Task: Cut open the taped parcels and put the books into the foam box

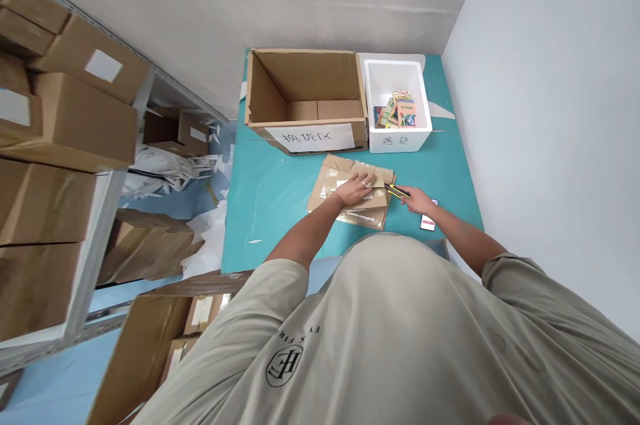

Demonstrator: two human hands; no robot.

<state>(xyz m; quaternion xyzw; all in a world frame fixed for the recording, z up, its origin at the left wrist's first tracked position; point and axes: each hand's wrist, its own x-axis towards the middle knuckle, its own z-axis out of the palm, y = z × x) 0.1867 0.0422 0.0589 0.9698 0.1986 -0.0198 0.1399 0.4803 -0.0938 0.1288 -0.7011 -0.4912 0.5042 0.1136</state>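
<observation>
Two hands: left hand (354,189) flat on one cardboard parcel (365,217), right hand (417,200) gripping one yellow utility knife (397,191).

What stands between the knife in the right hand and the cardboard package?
Nothing visible: the yellow utility knife in the right hand reaches the edge of the taped cardboard package, which the left hand presses down.

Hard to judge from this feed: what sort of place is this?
Probably a packing room in a warehouse: metal shelving stacked with cardboard cartons, an open carton with a handwritten paper label, and a white foam box.
</observation>
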